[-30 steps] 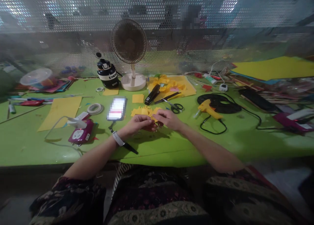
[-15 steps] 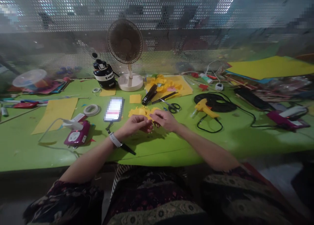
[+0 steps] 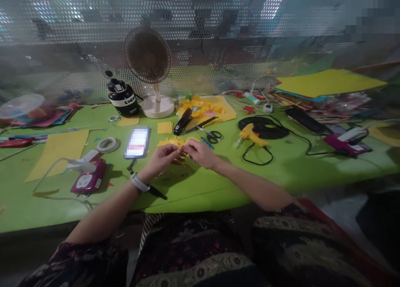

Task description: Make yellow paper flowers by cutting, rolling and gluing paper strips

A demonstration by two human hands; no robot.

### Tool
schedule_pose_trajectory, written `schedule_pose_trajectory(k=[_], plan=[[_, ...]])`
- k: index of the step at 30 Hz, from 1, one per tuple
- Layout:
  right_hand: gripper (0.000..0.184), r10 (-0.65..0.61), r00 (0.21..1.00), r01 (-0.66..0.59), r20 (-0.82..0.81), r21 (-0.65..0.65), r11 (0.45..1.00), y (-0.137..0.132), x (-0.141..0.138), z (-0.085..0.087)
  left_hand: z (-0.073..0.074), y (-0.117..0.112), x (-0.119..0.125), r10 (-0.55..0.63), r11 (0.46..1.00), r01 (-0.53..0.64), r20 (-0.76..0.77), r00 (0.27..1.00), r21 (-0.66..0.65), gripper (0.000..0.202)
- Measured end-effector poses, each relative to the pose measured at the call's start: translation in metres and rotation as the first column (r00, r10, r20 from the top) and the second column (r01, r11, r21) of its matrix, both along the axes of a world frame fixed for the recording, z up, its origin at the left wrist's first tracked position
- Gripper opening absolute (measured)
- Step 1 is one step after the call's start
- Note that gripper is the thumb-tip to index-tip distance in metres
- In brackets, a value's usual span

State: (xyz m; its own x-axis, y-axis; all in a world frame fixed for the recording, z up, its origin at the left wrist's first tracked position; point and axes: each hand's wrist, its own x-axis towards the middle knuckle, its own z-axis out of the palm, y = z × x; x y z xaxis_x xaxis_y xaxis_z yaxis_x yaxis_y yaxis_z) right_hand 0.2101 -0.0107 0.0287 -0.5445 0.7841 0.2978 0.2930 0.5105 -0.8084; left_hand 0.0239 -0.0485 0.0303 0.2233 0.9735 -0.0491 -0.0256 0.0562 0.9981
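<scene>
We had our left hand [image 3: 161, 157] and our right hand [image 3: 200, 153] pinching a small yellow paper piece [image 3: 182, 157] between them just above the green table [image 3: 203, 187], cut yellow pieces [image 3: 173, 142] lying just behind and a whole yellow sheet [image 3: 58, 151] uncut at the left, so we judged ourselves partway.

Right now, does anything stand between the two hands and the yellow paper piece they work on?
Nothing visible does. The left hand and the right hand both pinch the yellow paper piece with their fingertips, above the green table. The scissors lie apart, behind them.
</scene>
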Motion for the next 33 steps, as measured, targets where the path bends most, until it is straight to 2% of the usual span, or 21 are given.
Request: schedule_pose_trajectory(k=[7,13,14,15,16,17,18,19,21,23,26,33], plan=[[0.042,-0.003,0.999,0.001,-0.034,-0.062,0.998,0.001,-0.001,-0.001,-0.004,0.003,0.0,0.062,0.997,-0.06,0.045,0.997,-0.045,0.045],[0.041,0.102,0.995,-0.097,0.011,-0.196,0.976,0.011,0.008,0.006,-0.004,0.002,0.003,0.081,0.995,-0.078,0.051,0.995,-0.069,0.045],[0.041,0.103,0.993,-0.09,0.056,-0.203,0.975,0.017,0.014,0.009,-0.004,0.003,0.002,0.087,0.994,-0.082,0.056,0.995,-0.073,0.045],[0.04,0.053,0.993,-0.034,0.103,-0.174,0.984,0.023,0.021,0.013,-0.004,0.003,0.002,0.094,0.993,-0.089,0.063,0.994,-0.077,0.044],[0.036,-0.067,0.983,0.082,0.168,-0.084,0.993,0.03,0.03,0.017,-0.004,0.004,0.001,0.102,0.992,-0.097,0.073,0.992,-0.08,0.042],[0.031,-0.22,0.936,0.217,0.275,0.044,0.975,0.037,0.038,0.02,-0.004,0.005,0.0,0.111,0.991,-0.104,0.084,0.99,-0.082,0.041],[0.022,-0.364,0.847,0.331,0.387,0.152,0.931,0.044,0.046,0.023,-0.005,0.005,-0.001,0.119,0.99,-0.111,0.093,0.989,-0.084,0.04],[0.016,-0.455,0.737,0.396,0.5,0.225,0.89,0.05,0.053,0.024,-0.005,0.006,-0.001,0.126,0.989,-0.117,0.101,0.987,-0.087,0.039],[0.014,-0.474,0.551,0.414,0.687,0.268,0.87,0.06,0.063,0.024,-0.007,0.007,-0.003,0.141,0.988,-0.132,0.114,0.983,-0.086,0.037],[0.021,-0.439,0.456,0.406,0.774,0.257,0.877,0.065,0.066,0.022,-0.009,0.008,-0.004,0.147,0.987,-0.138,0.129,0.981,-0.081,0.034],[0.03,-0.416,0.411,0.417,0.811,0.239,0.877,0.068,0.065,0.019,-0.012,0.008,-0.005,0.149,0.987,-0.138,0.162,0.976,-0.078,0.03],[0.021,-0.366,0.358,0.413,0.859,0.206,0.887,0.076,0.071,0.018,-0.011,0.006,-0.004,0.114,0.992,-0.102,0.196,0.974,-0.07,0.025]])
